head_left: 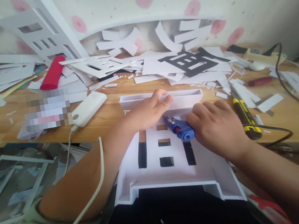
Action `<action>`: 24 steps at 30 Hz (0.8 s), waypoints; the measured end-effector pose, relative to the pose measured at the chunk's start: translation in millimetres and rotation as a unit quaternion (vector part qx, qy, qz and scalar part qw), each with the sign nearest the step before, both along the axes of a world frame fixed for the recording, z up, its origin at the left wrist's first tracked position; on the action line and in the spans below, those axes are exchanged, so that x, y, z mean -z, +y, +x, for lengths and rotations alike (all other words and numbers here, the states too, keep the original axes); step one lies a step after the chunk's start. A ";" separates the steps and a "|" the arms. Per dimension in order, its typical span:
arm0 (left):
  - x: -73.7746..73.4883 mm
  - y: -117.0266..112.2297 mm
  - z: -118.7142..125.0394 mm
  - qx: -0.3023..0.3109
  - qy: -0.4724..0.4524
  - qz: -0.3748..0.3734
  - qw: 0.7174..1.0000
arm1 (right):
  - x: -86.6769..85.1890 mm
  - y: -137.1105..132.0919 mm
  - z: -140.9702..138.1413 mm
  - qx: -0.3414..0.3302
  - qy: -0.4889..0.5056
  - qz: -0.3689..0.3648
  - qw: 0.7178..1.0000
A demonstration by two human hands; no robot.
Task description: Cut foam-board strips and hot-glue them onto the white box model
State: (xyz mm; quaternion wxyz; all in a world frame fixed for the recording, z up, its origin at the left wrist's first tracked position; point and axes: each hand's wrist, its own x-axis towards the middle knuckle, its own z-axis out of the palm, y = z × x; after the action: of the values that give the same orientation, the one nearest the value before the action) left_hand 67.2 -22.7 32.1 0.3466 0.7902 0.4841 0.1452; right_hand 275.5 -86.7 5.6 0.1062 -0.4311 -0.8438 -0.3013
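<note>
- While its long axis runs away from the body, the white cut-out piece (pixel 154 169) lies between the two forearms, its far end over the wooden table (pixel 110 120) and its near end reaching past the table's edge above the person's dark-clad lap.
- Along its rim stand thin upright walls; slots and small square windows pierce its flat face, and a narrow trough closes the far end.
- Over that trough is the left hand (pixel 156 107), nearer to the far end, thumb and fingers partly curled; I cannot tell whether they pinch the wall.
- Coming in from the right side, the right hand (pixel 218 130) is closed around a blue tool (pixel 179 128), perhaps a glue gun, above the piece's far half.
- The key relation: the tool slants, its narrow tip pointing away and leftward, just beside the left hand and short of the trough wall.
- Beyond, to the left, lies a white box (pixel 89 109) with a pale cord; to the right, a yellow-and-black tool (pixel 246 120).
- Farther back are white offcuts and a dark cut-out character (pixel 195 61).
</note>
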 end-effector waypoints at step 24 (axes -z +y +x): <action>2.6 4.3 -2.3 0.006 -0.053 -0.044 0.998 | -9.6 0.2 15.0 0.006 -0.012 -0.055 0.998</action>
State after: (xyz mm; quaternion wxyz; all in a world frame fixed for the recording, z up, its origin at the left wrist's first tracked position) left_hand 64.9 -18.4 29.5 0.4069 0.7684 0.4663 0.1629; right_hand 290.4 -86.5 15.2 0.0707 -0.4379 -0.8576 -0.2603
